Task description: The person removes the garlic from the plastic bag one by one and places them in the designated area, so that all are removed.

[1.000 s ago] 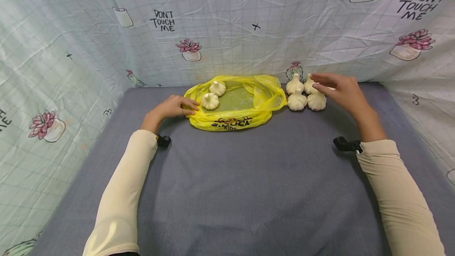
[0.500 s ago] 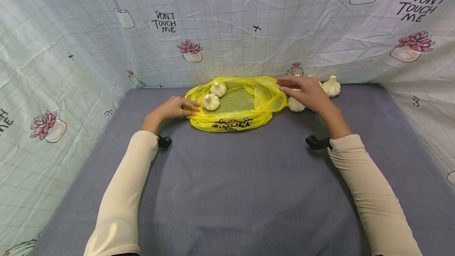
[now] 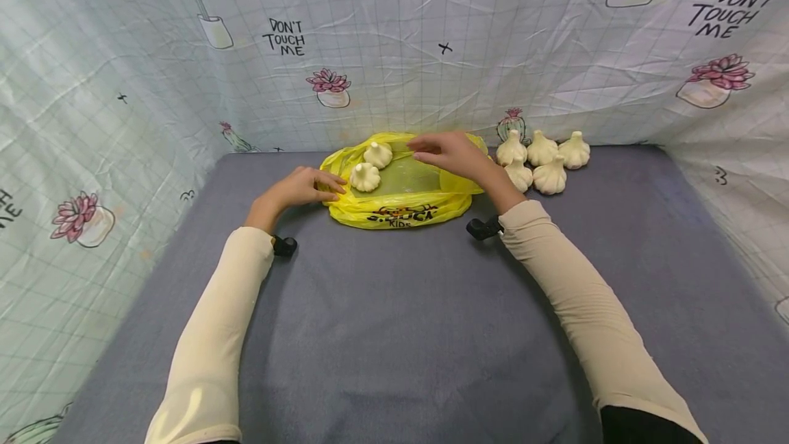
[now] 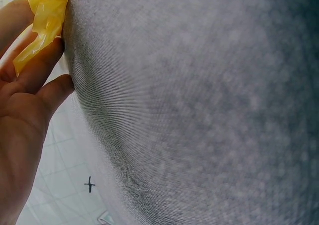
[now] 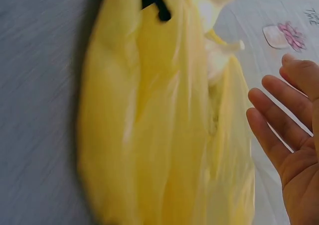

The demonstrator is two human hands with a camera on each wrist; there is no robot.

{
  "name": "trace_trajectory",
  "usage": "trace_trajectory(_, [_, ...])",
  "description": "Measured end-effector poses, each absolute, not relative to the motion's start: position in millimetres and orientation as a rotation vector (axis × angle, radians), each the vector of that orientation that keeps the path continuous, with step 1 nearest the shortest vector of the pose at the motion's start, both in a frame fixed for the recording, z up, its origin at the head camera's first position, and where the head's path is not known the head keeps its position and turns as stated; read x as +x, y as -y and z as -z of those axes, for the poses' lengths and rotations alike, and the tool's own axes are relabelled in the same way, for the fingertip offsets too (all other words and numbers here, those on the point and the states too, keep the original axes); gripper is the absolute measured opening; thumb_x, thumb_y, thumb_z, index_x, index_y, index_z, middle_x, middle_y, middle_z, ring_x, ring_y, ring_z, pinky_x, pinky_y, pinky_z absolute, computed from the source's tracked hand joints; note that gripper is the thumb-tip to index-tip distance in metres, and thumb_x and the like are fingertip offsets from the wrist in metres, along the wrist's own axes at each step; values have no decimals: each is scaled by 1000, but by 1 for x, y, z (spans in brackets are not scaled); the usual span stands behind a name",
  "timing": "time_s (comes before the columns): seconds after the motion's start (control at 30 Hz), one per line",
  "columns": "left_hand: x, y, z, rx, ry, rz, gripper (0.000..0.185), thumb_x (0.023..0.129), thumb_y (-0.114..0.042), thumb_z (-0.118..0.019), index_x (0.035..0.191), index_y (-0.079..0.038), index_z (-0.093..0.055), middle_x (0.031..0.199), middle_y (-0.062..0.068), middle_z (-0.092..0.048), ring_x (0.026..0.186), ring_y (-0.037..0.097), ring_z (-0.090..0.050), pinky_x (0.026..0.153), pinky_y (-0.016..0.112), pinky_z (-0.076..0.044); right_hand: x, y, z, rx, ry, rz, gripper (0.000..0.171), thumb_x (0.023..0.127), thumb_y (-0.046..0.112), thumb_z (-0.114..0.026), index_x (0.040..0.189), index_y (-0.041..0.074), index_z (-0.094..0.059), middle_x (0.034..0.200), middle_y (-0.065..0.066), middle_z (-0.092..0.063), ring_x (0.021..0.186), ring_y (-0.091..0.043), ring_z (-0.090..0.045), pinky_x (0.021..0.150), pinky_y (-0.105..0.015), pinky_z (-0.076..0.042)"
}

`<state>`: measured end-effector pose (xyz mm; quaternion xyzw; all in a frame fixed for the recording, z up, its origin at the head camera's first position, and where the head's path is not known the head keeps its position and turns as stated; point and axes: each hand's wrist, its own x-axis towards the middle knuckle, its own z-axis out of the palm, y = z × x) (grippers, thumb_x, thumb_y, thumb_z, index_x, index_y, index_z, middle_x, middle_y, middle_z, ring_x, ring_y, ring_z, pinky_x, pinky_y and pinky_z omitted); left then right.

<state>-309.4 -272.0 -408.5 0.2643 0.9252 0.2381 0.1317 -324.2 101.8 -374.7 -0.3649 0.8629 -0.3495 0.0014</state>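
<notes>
the left hand (image 3: 300, 188) pinches the near-left rim of the crumpled yellow plastic bag (image 3: 407, 207), fingers clamped on the film. the right hand (image 3: 454, 154), fingers straight and apart, empty, hovers over the bag's mouth; two white garlic bulbs (image 3: 370, 166) lie inside, just left of its fingertips, nearer the left hand.

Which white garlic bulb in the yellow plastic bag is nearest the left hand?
The front white garlic bulb, closest to the left hand; the other bulb lies farther back.

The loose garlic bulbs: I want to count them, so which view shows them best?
The head view: four garlic bulbs sit clustered right of the yellow bag, unobstructed. The left wrist view shows none; the right wrist view shows only bulbs inside the bag.
</notes>
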Motion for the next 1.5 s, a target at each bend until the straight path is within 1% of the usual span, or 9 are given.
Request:
trace_trajectory(0.17, [-309,271,408,777,-2688,-690,24,95,-23,-74,118,-19,-79,138,0,-65,133,26,-55,98,46,-45,-344,-71,374,-1141,-2657,1034,38,103,21,-64,138,8,-64,131,-11,-69,116,-25,-67,97,-41,-51])
trace_trajectory(0.37, [-309,272,408,790,-2692,-692,24,95,-23,-74,118,-18,-79,137,1,-66,132,26,-56,96,44,-45,-362,-45,375,-1099,-2627,961,41,102,22,-65,141,10,-62,136,-7,-66,120,-22,-65,100,-36,-50])
trace_trajectory(0.57, [-309,273,409,790,-2696,-695,23,95,-24,-75,117,-20,-80,136,-2,-67,131,22,-57,91,38,-44,-370,-28,376,-1095,-2660,933,43,102,22,-66,142,7,-60,137,-9,-65,124,-24,-64,103,-35,-48])
trace_trajectory(0.8, [-309,273,409,803,-2695,-696,24,95,-24,-74,118,-18,-79,137,1,-66,129,24,-58,84,36,-43,-374,-16,377,-1151,-2751,867,39,101,23,-66,136,6,-66,133,-10,-68,122,-26,-64,103,-39,-47])
trace_trajectory(1.0, [-309,273,409,798,-2693,-693,24,95,-24,-74,118,-18,-79,137,2,-66,127,24,-59,80,35,-42,-378,-15,382,-1192,-2795,820,30,100,22,-68,126,7,-73,124,-8,-72,113,-24,-67,100,-38,-48])
trace_trajectory(1.07, [-309,273,409,790,-2696,-689,23,95,-24,-74,118,-19,-79,137,1,-66,127,23,-59,80,35,-42,-379,-16,382,-1211,-2796,818,28,100,22,-68,123,8,-75,121,-8,-74,110,-24,-69,97,-38,-50])
trace_trajectory(1.23, [-308,272,409,779,-2707,-678,23,95,-23,-74,117,-20,-79,137,-1,-66,129,23,-58,86,37,-43,-377,-21,379,-1264,-2775,839,25,99,22,-69,117,6,-77,115,-9,-75,102,-23,-71,90,-37,-53])
trace_trajectory(1.37, [-309,271,409,771,-2703,-681,23,96,-23,-74,117,-21,-79,137,-3,-66,133,22,-55,91,39,-42,-373,-27,373,-1302,-2753,834,25,98,21,-70,116,5,-78,114,-10,-76,102,-24,-72,89,-37,-54])
trace_trajectory(1.5, [-309,271,409,764,-2701,-681,23,96,-23,-74,118,-21,-79,138,-4,-65,134,21,-54,89,38,-41,-366,-36,365,-1337,-2738,833,25,98,21,-71,115,4,-78,114,-11,-76,102,-24,-73,90,-36,-55])
